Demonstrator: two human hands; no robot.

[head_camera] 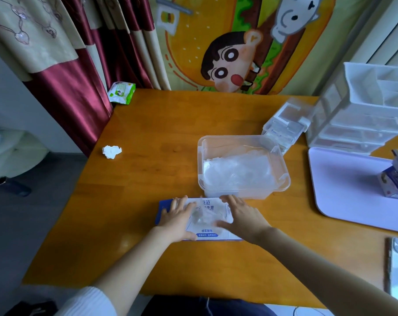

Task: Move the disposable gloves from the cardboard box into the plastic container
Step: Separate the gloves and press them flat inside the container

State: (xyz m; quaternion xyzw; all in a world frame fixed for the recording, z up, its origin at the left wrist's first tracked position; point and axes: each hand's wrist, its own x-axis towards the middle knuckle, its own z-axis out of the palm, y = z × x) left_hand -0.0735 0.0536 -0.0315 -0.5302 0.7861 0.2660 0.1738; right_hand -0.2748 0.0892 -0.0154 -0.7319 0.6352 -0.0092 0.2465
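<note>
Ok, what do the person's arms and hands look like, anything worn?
Both hands are bare: the left hand and right hand show no gloves, rings or watch. The left arm has a white ribbed sleeve ending near the elbow. The right forearm is uncovered as far as the frame shows.

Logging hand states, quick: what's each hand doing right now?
Left hand: open, flat on the box.
Right hand: open, flat on the box.

Head view looks down at table (pixel 147 169), seemingly close.
</note>
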